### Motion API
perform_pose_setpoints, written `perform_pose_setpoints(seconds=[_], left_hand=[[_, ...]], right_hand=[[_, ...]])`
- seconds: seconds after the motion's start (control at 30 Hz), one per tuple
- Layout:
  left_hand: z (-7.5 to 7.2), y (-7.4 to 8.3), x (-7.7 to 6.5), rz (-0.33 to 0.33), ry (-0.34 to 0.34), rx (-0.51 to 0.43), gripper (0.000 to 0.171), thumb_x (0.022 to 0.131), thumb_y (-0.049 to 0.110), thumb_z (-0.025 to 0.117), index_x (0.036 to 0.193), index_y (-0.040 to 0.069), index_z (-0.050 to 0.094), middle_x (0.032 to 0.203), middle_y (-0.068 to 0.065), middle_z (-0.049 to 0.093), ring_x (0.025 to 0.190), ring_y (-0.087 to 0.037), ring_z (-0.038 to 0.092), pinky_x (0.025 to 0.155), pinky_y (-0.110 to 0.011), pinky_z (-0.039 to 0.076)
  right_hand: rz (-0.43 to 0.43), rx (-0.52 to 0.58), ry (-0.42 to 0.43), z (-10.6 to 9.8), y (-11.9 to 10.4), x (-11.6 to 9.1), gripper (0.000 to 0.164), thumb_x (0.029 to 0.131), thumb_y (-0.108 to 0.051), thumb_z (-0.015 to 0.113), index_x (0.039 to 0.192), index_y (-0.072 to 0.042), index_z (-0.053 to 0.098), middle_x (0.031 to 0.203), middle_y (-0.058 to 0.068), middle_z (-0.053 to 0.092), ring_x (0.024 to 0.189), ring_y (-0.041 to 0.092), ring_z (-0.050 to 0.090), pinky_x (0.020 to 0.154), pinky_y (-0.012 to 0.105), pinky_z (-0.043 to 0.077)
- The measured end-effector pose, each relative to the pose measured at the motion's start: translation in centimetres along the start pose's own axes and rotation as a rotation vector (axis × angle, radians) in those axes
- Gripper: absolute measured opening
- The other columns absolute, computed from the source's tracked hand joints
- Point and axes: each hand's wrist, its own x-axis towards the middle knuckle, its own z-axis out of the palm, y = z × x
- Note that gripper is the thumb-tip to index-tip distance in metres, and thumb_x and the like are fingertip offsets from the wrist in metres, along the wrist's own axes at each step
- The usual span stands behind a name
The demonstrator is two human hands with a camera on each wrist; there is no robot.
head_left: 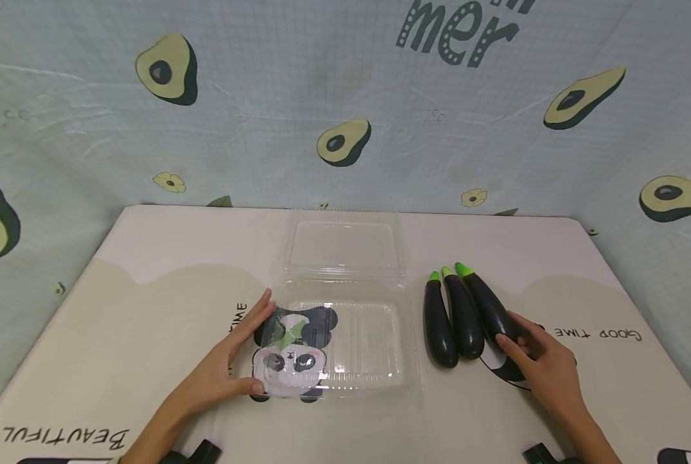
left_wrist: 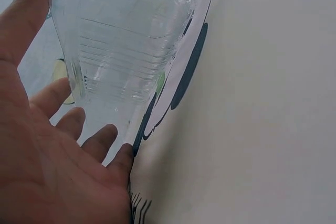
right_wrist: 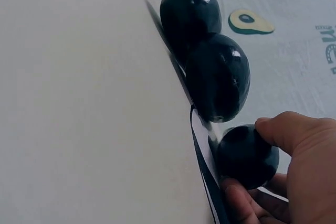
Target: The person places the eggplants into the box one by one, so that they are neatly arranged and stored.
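Observation:
My left hand (head_left: pixel 223 370) rests against the left side of a clear plastic clamshell box (head_left: pixel 374 348), fingers and thumb spread along its edge. The box stands with its lid (head_left: pixel 345 245) folded back, and nothing lies inside. To its right, three dark eggplants with bright green tops lie side by side. My right hand (head_left: pixel 545 361) pinches the rightmost eggplant (head_left: pixel 487 299) near its blunt end, thumb above and fingers beneath in the right wrist view. Beside that one are the middle eggplant (head_left: pixel 463 316) and the left eggplant (head_left: pixel 440 328).
A pale tabletop cover (head_left: pixel 148 348) with printed lettering and panda pictures spreads under everything; one printed panda (head_left: pixel 290 370) shows through the box. Behind the table hangs a light curtain (head_left: pixel 264 142) printed with avocados.

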Motion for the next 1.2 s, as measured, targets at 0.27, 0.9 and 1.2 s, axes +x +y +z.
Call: perform_pose_setpoints(seconds=[0.27,0.9,1.2], left_hand=[[0.1,-0.1,0.0,-0.009,0.008,-0.009,0.098,0.074,0.041,0.08,0.151,0.009,0.028,0.16,-0.006,0.009,0.146,-0.023,0.006,0.109,-0.016,0.01],[-0.2,0.5,0.1,-0.038,-0.006,0.011,0.102,0.069,0.028,0.084,0.152,0.013,0.026,0.16,-0.003,0.008,0.146,-0.023,0.006,0.11,-0.017,0.01],[-0.2,0.6,0.1,-0.037,-0.007,0.016,0.102,0.069,0.029,0.084,0.152,0.015,0.026,0.16,-0.002,0.008,0.146,-0.025,0.005,0.11,-0.016,0.01]], right_hand=[[-0.053,0.038,0.034,-1.4,0.2,0.4,0.052,0.087,-0.019,0.072,0.135,-0.008,0.054,0.087,0.01,0.065,0.068,-0.001,0.055,0.055,0.012,0.039],[-0.239,0.16,0.041,-4.1,-2.7,2.9,0.055,0.083,-0.001,0.072,0.134,-0.01,0.054,0.111,-0.02,0.056,0.086,-0.002,0.056,0.075,0.003,0.041],[-0.353,0.18,-0.009,-3.9,-4.7,4.2,0.059,0.08,0.005,0.072,0.134,-0.009,0.055,0.11,-0.015,0.059,0.087,0.002,0.055,0.08,0.004,0.041]])
